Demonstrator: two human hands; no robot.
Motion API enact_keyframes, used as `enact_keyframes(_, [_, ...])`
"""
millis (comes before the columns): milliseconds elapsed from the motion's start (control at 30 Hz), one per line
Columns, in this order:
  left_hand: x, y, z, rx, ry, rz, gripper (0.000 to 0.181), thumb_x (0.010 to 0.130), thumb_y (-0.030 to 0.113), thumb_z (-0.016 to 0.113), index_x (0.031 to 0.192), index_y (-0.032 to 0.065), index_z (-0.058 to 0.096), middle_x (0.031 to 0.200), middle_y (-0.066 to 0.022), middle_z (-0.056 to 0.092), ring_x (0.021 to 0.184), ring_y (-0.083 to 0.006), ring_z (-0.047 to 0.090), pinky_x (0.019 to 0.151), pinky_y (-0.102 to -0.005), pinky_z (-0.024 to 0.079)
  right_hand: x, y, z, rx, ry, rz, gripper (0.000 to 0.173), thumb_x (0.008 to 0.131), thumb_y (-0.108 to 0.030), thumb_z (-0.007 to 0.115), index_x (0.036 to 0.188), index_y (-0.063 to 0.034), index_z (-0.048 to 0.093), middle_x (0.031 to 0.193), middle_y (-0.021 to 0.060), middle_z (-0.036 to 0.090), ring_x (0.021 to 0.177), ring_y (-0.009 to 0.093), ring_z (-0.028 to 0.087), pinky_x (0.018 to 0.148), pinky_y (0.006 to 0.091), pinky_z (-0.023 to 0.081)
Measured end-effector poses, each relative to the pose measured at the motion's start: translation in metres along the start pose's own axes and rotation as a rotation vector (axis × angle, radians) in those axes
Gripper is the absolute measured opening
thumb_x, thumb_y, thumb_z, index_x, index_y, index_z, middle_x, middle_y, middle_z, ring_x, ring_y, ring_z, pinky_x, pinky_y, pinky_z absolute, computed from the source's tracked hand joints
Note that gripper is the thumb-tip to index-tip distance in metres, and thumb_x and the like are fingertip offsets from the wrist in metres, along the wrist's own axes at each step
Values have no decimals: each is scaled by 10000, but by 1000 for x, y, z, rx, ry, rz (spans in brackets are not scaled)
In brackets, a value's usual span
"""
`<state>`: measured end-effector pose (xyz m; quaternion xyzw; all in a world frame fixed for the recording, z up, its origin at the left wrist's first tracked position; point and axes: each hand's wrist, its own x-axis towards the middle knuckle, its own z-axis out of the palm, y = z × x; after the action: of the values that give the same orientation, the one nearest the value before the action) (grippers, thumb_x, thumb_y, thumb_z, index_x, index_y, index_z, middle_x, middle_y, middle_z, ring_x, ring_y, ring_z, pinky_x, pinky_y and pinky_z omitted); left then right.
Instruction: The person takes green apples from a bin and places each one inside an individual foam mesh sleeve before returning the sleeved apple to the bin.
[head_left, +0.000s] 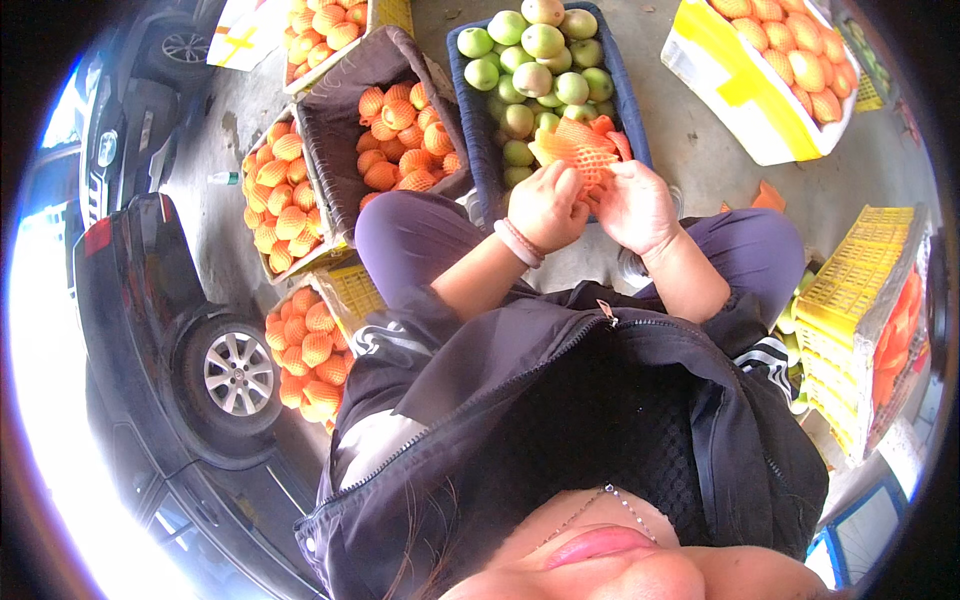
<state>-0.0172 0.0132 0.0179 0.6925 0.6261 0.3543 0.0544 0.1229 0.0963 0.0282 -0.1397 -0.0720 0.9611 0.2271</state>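
Note:
Both hands are at an orange foam fruit net (581, 154) over the near end of a crate lined with blue cloth (471, 124). My left hand (550, 204), with bands at the wrist, pinches the net's left and lower edge. My right hand (636, 206) has its fingers on the net's right side; part of its grip is hidden. More orange foam nets (602, 126) lie bunched behind, on the fruit. Round green fruits (532, 79), apple-like, fill the crate. Whether a fruit is inside the held net cannot be told.
A dark-lined crate (330, 135) of netted fruits (401, 116) adjoins on the left, with boxes of netted fruits (289, 191) beyond. A white and yellow box (739, 94) stands at upper right, a yellow plastic crate (855, 262) at right. A dark car (150, 300) is at far left.

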Motion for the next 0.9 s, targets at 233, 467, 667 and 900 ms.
enact_keyframes(233, [3,3,0,-93,58,138,265,558,36,625,802,41,522,757,-131,520,669,-341,564,578,-404,488,-1,21,-25,-275,34,-33,324,993,-222,461,1251,-35,524,1196,69,608,1135,170,555,1002,349,426])
enact_keyframes(467, [7,-23,16,-415,64,-186,225,815,127,698,963,26,561,844,-80,558,757,-173,572,713,-286,489,12,6,-9,-243,41,-317,490,1018,-327,415,1414,-39,404,1400,90,481,1288,203,457,1116,354,311])
enact_keyframes(667, [8,-152,45,72,-515,-661,481,777,359,704,1062,-21,625,1092,-241,635,1001,-371,626,874,-399,504,12,-8,-6,-472,136,-573,545,1018,-312,364,1440,30,341,1464,139,415,1350,231,390,1154,364,253])
enact_keyframes(900, [-41,-147,104,544,-1224,-736,589,824,275,653,1346,66,477,1282,-188,594,1221,-343,552,991,-411,475,12,-7,-22,-383,203,-533,481,1016,-261,421,1353,82,430,1411,137,468,1332,198,408,1143,324,252])
